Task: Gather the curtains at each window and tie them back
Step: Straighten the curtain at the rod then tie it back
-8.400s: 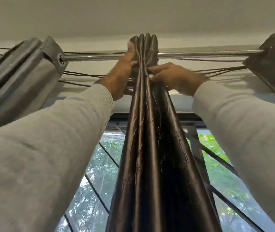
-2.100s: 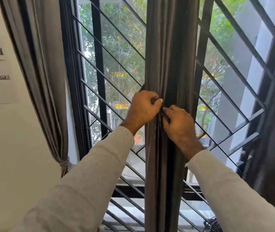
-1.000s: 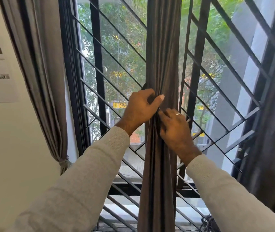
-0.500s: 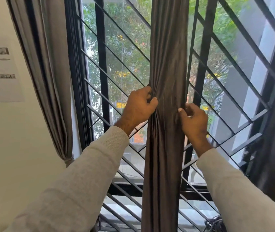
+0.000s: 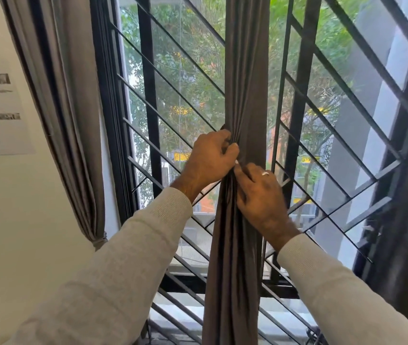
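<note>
Left hand (image 5: 209,159) and right hand (image 5: 260,195) both grip the middle curtain (image 5: 244,78), touching. Risk: either loosens, gathered folds at 12 o'clock fan out untied.

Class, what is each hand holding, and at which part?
Both grip the middle curtain at mid-height: left hand bunches its left folds, right hand pinches folds just below.

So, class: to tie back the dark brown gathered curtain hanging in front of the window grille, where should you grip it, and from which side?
Grip the dark brown gathered curtain at its pinched waist, from the room-facing front, hands wrapping both sides; the folds bunch narrowest there.
</note>
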